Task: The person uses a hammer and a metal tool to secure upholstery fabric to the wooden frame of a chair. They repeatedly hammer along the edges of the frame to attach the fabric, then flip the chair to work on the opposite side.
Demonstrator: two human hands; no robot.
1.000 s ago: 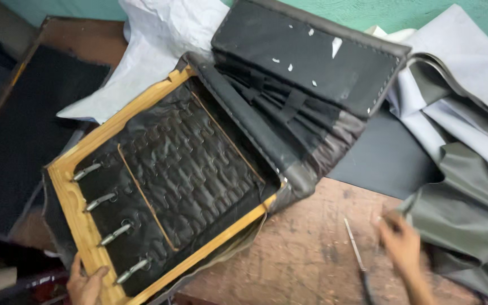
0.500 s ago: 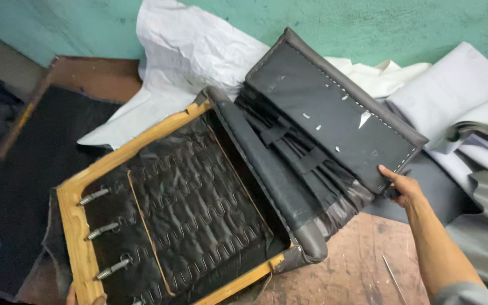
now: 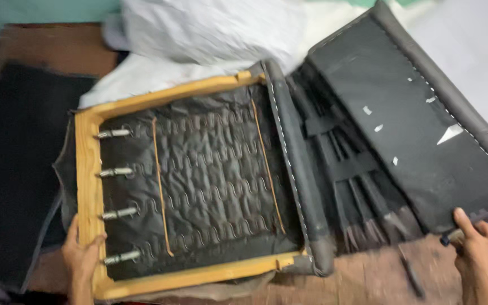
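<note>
1. We are gripping the wooden seat frame [image 3: 90,186] (lying springs-up on the table [image 3: 368,282]) with our left hand [image 3: 80,257], fingers curled over its near corner.
2. Our right hand [image 3: 481,248] is clasping the black panel [image 3: 413,124] at its lower corner.

The wooden frame [image 3: 88,186] is yellow, the quilted padding [image 3: 210,181] is black with orange lines, the panel [image 3: 413,130] is black with white specks, and the desk [image 3: 368,282] is brown.
</note>
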